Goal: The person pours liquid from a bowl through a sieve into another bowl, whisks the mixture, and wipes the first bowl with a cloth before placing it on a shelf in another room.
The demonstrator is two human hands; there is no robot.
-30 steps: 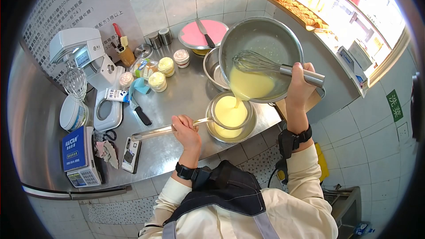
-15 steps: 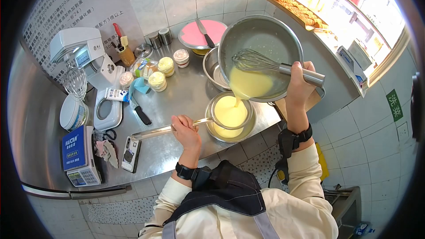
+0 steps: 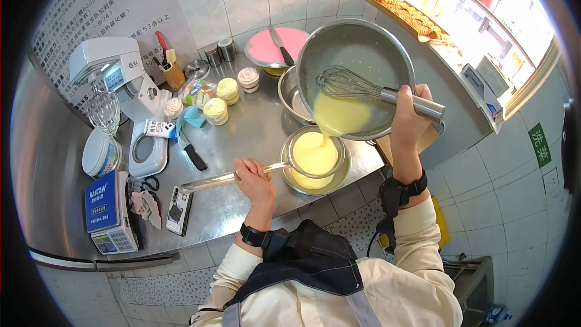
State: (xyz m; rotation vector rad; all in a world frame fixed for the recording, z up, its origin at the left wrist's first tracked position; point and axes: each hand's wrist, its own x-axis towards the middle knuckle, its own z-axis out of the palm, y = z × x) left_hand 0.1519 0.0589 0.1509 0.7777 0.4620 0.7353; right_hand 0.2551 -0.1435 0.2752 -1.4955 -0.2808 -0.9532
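**Pale yellow liquid (image 3: 346, 114) runs from a wide, tilted steel bowl (image 3: 369, 41)**

The liquid is passing over the lowered lip in a narrow stream, so its contents are divided: some remains in the wide bowl beside the right hand (image 3: 410, 115), and some pools in a round metal strainer with a long handle (image 3: 218, 182), ahead and to the right of the left hand (image 3: 255, 183). Beneath the strainer, a smaller round steel bowl (image 3: 345, 174) stands near the edge of the shiny steel desk (image 3: 236, 136).

The right hand is closed on the wide bowl's rim and the metal handle of a wire whisk (image 3: 357, 85), whose wires lie inside. Its forearm reaches forward, holding the bowl raised and tipped leftward. The left hand, lower and nearer the body, wraps the strainer's handle, its forearm angled forward. Left of it lies a white phone with dark patterns (image 3: 177, 213).
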